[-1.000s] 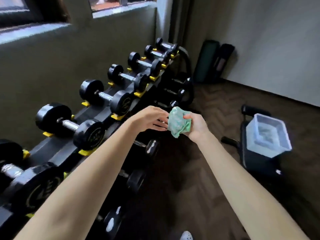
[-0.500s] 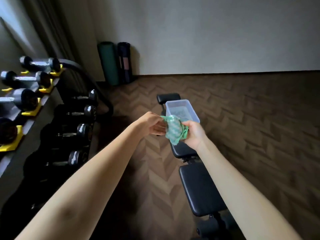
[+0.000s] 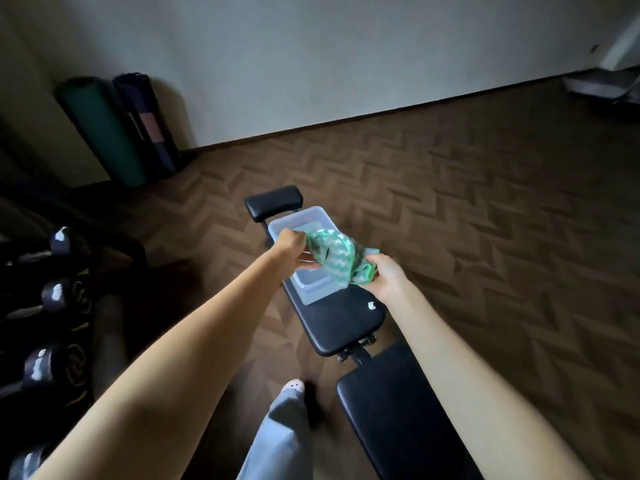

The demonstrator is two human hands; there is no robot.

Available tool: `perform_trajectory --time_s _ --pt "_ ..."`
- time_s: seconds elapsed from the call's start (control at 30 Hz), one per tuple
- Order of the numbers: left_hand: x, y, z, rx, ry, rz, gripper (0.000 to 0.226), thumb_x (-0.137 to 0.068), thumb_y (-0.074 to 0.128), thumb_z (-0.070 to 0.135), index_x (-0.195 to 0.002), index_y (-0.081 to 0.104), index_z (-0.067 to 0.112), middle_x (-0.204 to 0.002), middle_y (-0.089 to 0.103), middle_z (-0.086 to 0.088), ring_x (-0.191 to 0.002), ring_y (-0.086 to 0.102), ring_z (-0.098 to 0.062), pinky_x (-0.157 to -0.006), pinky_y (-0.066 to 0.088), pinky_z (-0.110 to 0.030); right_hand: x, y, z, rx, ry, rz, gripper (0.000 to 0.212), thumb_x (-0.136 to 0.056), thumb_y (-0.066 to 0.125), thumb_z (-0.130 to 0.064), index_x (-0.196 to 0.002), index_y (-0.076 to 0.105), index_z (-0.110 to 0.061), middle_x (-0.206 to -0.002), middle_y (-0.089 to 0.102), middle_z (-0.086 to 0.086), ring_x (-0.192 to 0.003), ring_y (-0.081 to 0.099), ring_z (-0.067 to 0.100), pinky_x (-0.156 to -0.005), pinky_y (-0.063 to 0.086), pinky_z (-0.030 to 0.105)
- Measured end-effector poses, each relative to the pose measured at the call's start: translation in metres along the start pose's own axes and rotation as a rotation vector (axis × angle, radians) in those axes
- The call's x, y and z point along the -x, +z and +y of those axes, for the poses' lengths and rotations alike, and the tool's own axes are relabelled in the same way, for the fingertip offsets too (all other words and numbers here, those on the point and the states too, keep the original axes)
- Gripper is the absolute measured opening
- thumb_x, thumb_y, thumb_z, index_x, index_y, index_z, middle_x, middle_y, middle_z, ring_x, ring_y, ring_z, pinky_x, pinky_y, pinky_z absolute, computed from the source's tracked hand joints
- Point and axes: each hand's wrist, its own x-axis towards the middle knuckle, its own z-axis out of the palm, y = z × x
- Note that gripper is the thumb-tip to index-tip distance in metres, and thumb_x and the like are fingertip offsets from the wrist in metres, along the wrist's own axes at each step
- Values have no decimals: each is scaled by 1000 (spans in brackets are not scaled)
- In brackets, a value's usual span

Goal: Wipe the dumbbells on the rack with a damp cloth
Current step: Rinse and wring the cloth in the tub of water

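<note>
"Checking the cloth (image 3: 334, 259) first: where is it?"
"Green and white, bunched, held in the air between both hands, directly over the clear tub (image 3: 301, 220). The tub sits on the black bench (image 3: 343, 317), toward its far end."
"Left hand (image 3: 291, 249)?"
"Fingers curled, pinching the cloth's left edge."
"Right hand (image 3: 386, 275)?"
"Closed round the other end, which is wadded against the palm. The fabric hides its fingertips; I cannot tell how they lie."
"Water in the tub?"
"Cannot tell; the light is poor."
"Dumbbells (image 3: 52, 293)?"
"Well apart from the cloth, at the left, on the dark rack (image 3: 131, 247). Only a few rounded ends catch the light."
"Anything else?"
"Two rolled mats (image 3: 100, 133) stand against the wall in the far left corner. One trouser leg (image 3: 277, 434) and a shoe (image 3: 293, 386) tip show just beside the bench, on a herringbone wood floor (image 3: 485, 220)."
</note>
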Motion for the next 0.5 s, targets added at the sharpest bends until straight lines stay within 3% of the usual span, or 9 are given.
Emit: perform_trajectory --time_s 0.07,0.17,0.3,0.43,0.5 --pt "-48 -1 14 -13 -34 -13 35 -98 26 8 -122 49 -5 -97 58 -17 -68 60 -25 -50 54 -36 -37 15 -12 -39 18 75 28 -99 34 -3 -75 50 -5 -78 53 11 -69 52 21 -103 37 45" --pt "-112 -4 35 -33 -96 -8 31 -99 23 6 -112 50 -1 -93 59 -17 -68 59 -26 -65 53 -42 -89 40 -26 32 49 176 30 -99 34 -2 -73 47 -8 -77 52 10 -65 48 17 -103 37 41" --pt "-189 -3 45 -90 -171 -26 26 -97 31 7 -95 56 0 -74 61 -11 -65 60 -23 -66 56 -39 -168 63 -35 243 90 277 17 -95 42 -3 -102 56 -10 -98 53 8 -63 48 11 -83 45 33" --pt "-251 7 28 -136 -235 -165 15 -96 42 15 -93 54 8 -80 59 -8 -70 59 -19 -61 55 -33 -235 61 -31 327 229 266 18 -81 44 -4 -68 47 -16 -80 52 3 -70 48 16 -71 38 27" --pt "-281 11 9 -132 -279 -214 9 -96 47 15 -90 54 13 -82 57 -7 -70 57 -18 -64 54 -31 -267 53 -20 312 301 223 19 -78 41 2 -70 48 -14 -82 54 4 -76 50 18 -75 38 29"
